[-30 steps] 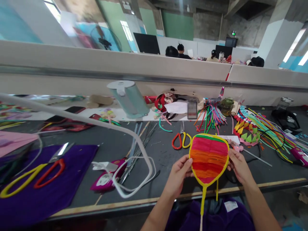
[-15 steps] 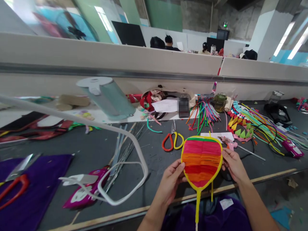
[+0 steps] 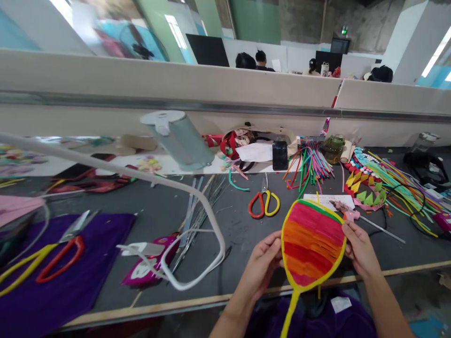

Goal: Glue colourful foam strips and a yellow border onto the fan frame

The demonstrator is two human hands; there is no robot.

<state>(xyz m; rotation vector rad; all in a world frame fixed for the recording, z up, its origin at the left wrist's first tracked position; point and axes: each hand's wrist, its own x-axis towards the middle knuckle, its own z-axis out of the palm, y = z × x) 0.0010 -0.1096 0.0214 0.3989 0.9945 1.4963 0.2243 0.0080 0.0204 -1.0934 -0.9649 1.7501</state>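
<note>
- The left hand (image 3: 261, 265) holds the left rim of the fan (image 3: 313, 246) between thumb and fingers.
- The right hand (image 3: 360, 249) pinches its upper right rim.
- The fan sits between the two hands, over the front edge of the table (image 3: 243, 234), striped pink, orange and red with a yellow rim; its handle (image 3: 291, 312) slants down between the forearms.
- Just beyond the grip lie the small scissors (image 3: 264, 203), blades pointing away, and the paper (image 3: 326, 200).
- Farther beyond are the phone (image 3: 280, 156), the stems (image 3: 313, 164) and the jar (image 3: 334, 149).
- Well left of the grip, the large scissors (image 3: 60, 256) rest on the purple cloth (image 3: 105, 270).
- Between cloth and left hand loops the white cable (image 3: 215, 224); the kettle (image 3: 186, 143) stands behind it.
</note>
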